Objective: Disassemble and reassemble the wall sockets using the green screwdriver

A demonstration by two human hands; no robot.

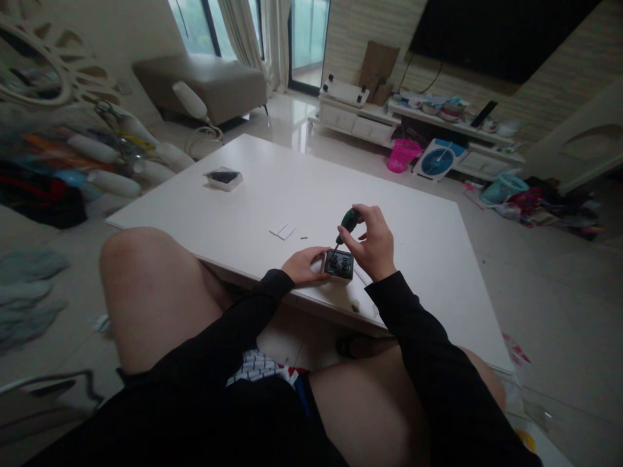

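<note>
My right hand [372,240] is closed round the green handle of a screwdriver [349,220]. The tool tilts down to the left, its tip at the upper left part of a small box-shaped device [339,264] with a black top and pale sides. Thumb and fingers of my left hand [306,266] grip this device from its left side on the white table [413,214]. The black top shows two rounded dark parts; finer detail is too small to make out. Left of my hands lie thin white pieces [282,231] and a short dark strip [304,237].
A white box with a dark top [224,178] stands at the table's far left. A small dark round object [355,305] lies near the front edge, close to my right sleeve. Beyond the table are a pink basket [403,155], a blue fan [437,160] and a grey bench [204,84].
</note>
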